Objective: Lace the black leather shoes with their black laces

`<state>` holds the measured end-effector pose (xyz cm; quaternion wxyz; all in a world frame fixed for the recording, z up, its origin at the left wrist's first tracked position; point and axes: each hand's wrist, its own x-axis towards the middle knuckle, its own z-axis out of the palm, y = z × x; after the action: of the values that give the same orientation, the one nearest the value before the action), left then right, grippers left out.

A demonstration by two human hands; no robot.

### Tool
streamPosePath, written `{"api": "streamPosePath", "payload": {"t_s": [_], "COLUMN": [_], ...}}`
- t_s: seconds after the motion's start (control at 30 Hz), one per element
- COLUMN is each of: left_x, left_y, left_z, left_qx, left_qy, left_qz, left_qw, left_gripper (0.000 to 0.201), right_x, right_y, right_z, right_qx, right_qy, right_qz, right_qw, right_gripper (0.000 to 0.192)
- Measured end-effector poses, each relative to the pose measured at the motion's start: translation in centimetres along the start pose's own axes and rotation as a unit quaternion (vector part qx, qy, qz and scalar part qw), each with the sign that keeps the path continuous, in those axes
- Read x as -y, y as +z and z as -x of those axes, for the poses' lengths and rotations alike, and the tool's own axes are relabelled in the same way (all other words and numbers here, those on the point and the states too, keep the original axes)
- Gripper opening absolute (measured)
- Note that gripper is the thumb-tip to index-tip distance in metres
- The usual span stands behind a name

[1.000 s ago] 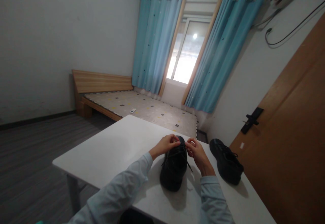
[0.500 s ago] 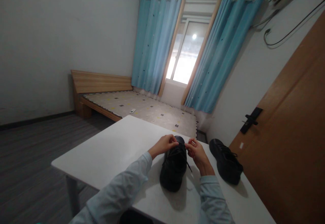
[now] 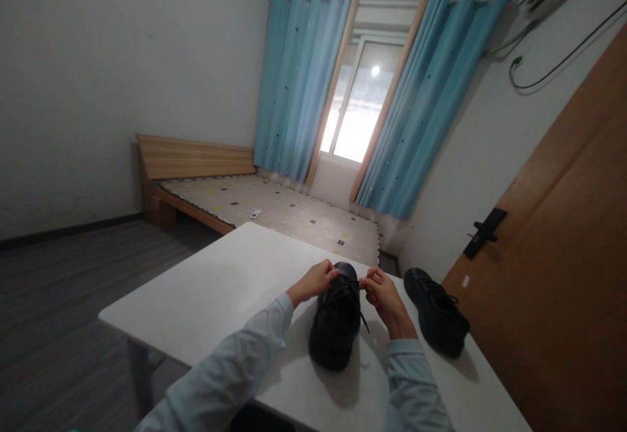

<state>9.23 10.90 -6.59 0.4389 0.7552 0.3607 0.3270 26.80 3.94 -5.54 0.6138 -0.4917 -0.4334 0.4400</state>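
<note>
A black lace-up shoe (image 3: pixel 335 334) stands on the white table (image 3: pixel 215 295) in front of me, one loose lace end hanging down its right side. My left hand (image 3: pixel 317 280) is closed against the left side of the shoe near its far end, with the thumb at the upper edge; the other fingertips are hidden. On the opposite side, my right hand (image 3: pixel 381 291) pinches a black shoelace (image 3: pixel 356 283) beside the lacing, thumb and forefinger together. Farther right, a second black shoe (image 3: pixel 437 314), also with laces, sits near the table's right edge.
Behind the table is a bed (image 3: pixel 294 213) with a patterned mattress and a small white remote-like object (image 3: pixel 255 214) on it. Blue curtains (image 3: pixel 298 85) frame the window. A brown door (image 3: pixel 548 255) with a black handle stands close on the right.
My left hand has drawn slightly left, away from the middle of the lacing. My right hand has shifted a little to the right. Both shoes remain in place.
</note>
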Motion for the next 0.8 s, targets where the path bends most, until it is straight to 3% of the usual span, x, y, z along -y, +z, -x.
{"api": "streamPosePath", "payload": {"t_s": [0.3,0.67,0.8], "left_x": [0.3,0.8,1.2], "left_y": [0.6,0.2,0.2], "left_z": [-0.1,-0.4,-0.8], "left_qx": [0.014,-0.005,-0.014], "left_qy": [-0.07,-0.04,-0.069], "left_qz": [0.158,0.035,0.039], "left_qw": [0.985,0.999,0.997], "left_gripper": [0.017,0.014,0.014], "right_x": [0.5,1.1,1.0], "right_y": [0.1,0.3,0.5], "right_z": [0.5,0.9,1.0], "right_qx": [-0.042,-0.054,-0.046], "right_qy": [-0.02,-0.014,-0.02], "right_qz": [0.081,0.166,0.189], "right_qw": [0.996,0.985,0.981], "right_gripper": [0.035,0.025,0.02]}}
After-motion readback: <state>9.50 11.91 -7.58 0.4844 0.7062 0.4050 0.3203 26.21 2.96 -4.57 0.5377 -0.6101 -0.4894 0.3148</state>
